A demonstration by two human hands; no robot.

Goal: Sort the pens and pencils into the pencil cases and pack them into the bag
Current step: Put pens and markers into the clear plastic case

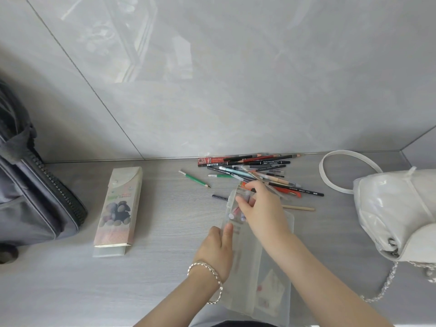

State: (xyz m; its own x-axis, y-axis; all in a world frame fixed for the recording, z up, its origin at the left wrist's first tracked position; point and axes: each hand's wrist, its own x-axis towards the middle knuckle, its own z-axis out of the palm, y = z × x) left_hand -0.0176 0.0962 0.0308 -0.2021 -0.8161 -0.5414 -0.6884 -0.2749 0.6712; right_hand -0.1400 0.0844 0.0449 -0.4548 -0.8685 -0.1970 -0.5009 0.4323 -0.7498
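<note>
Head view: our left hand lays straight fingers on the clear pencil case near the worktop's front edge, steadying it while our right hand pinches pens into its mouth.

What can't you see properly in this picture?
Head view:
What the right hand holds at the clear pencil case's mouth: its fingers hide it.
Grey bag: cut off by the left edge.
White handbag: cut off by the right edge.
Writing on the pens: too small.
</note>
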